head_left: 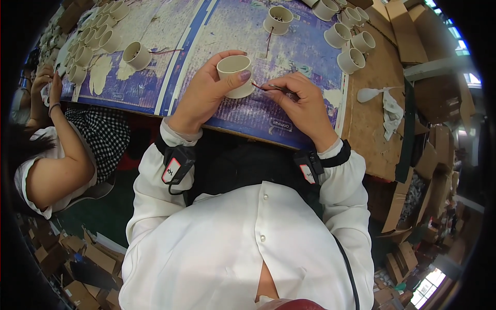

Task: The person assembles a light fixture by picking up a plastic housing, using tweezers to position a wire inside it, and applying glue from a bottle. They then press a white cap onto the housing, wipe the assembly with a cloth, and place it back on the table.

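My left hand (202, 97) is wrapped round a cream-white, cup-shaped housing (238, 92), its thumb along the near rim. The cup is held just above the table, its open mouth facing up. From its right side come thin dark and red wires (258, 87). Their outer part is pinched between the thumb and fingers of my right hand (305, 106); the ends are partly hidden by the fingers. Beyond my hands stands a similar cup (279, 27) with wires trailing toward me. Another cup (137, 56) at the left has wires lying to its right.
Printed blue-and-white cardboard (139, 95) covers the table. Several more cups (351, 61) stand at the right, and many (108, 41) at the far left. A white squeeze bottle (367, 94) and crumpled tissue (392, 116) lie at the right. A co-worker (62, 160) sits close on my left.
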